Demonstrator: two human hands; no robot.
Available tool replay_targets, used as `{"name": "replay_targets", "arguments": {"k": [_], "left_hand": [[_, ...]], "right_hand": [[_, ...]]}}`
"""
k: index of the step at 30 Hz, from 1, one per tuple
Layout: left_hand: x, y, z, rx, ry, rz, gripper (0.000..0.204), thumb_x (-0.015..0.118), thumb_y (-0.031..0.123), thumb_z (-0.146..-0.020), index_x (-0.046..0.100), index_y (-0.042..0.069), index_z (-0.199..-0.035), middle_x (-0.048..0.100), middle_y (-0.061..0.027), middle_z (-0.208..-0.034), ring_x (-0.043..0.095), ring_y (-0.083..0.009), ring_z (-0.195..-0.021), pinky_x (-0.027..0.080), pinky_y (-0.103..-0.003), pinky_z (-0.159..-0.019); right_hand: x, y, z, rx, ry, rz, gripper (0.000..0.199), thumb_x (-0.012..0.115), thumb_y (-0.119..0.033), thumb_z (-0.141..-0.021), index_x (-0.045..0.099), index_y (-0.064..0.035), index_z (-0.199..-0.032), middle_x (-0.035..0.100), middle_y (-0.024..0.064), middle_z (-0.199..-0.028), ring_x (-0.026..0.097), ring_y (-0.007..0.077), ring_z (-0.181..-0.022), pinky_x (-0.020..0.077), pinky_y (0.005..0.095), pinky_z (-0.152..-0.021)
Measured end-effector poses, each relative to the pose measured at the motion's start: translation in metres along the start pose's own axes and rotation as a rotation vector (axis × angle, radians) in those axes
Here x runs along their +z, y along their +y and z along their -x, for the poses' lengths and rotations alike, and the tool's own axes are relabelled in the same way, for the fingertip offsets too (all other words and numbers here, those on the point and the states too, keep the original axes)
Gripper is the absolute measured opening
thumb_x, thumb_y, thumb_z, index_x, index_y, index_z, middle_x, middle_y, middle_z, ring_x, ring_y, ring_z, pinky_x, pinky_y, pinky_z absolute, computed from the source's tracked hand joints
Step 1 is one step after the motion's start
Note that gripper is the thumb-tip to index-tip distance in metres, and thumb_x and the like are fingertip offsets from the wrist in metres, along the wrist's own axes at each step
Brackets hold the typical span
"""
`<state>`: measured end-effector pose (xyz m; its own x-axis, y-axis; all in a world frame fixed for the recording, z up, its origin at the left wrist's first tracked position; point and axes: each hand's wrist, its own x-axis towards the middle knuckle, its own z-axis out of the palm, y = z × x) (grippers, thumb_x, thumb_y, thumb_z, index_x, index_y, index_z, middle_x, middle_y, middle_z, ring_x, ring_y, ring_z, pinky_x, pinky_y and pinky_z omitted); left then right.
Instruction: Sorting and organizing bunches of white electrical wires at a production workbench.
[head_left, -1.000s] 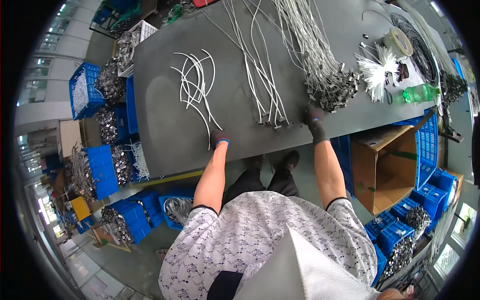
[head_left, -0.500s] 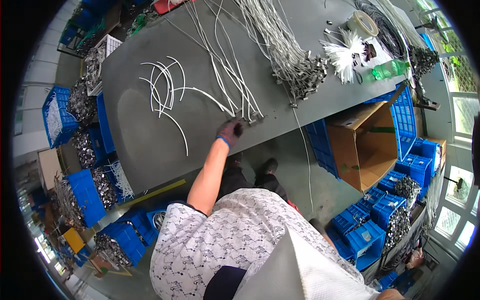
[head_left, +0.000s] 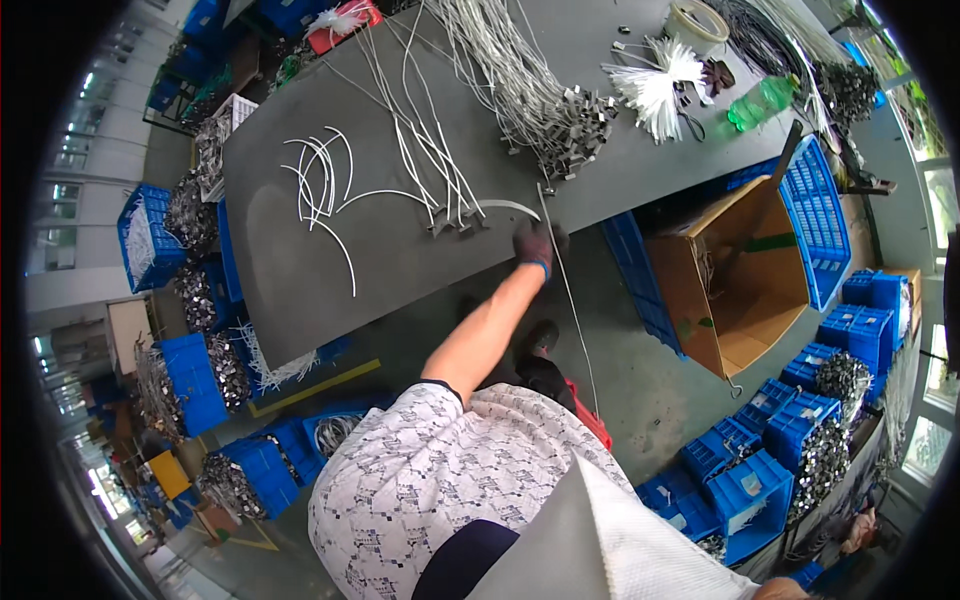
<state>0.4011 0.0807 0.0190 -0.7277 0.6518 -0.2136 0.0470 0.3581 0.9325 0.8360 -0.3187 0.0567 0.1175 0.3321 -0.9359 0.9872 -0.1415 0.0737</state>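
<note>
My left hand, in a dark glove with a blue cuff, is at the near edge of the grey table. A short curved white tube runs into its closed fingers, which are blurred. Beside the hand, a thin long cable hangs over the table edge toward the floor. Left of the hand lie several white cables with small metal ends. Farther left, loose curved white tube pieces lie scattered. My right hand is not in view.
A thick bundle of cables with metal connectors lies beyond my hand. White ties, a tape roll and a green bottle are at the right. Below stands an open cardboard box; blue crates line the floor.
My left hand has moved right from the metal cable ends to the table's near edge, with a white tube trailing from it. The whole view has shifted slightly.
</note>
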Motion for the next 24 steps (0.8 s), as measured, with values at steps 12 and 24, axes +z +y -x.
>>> {"name": "replay_targets", "arguments": {"k": [12,24], "left_hand": [[-0.034,0.097,-0.118,0.047,0.046,0.389,0.018,0.06,0.02,-0.095,0.057,0.002,-0.097,0.064,-0.0102,-0.068,0.065,-0.0225,-0.055,0.055,-0.036,-0.052],[-0.119,-0.038,-0.073,-0.544,-0.827,0.503,0.031,0.069,0.024,-0.088,0.062,0.008,-0.113,0.068,-0.0058,-0.102,0.067,-0.0207,-0.089,0.057,-0.036,-0.083]], "right_hand": [[0.03,0.012,-0.047,-0.072,-0.042,0.003,0.032,0.055,-0.03,-0.089,0.072,-0.0078,-0.104,0.068,0.0207,-0.11,0.065,0.0393,-0.104,0.0532,0.0498,-0.083],[0.065,-0.031,-0.075,-0.274,0.039,0.053,0.031,0.049,-0.034,-0.091,0.067,-0.0111,-0.1,0.069,0.0209,-0.101,0.066,0.0396,-0.096,0.0528,0.05,-0.078]]}}
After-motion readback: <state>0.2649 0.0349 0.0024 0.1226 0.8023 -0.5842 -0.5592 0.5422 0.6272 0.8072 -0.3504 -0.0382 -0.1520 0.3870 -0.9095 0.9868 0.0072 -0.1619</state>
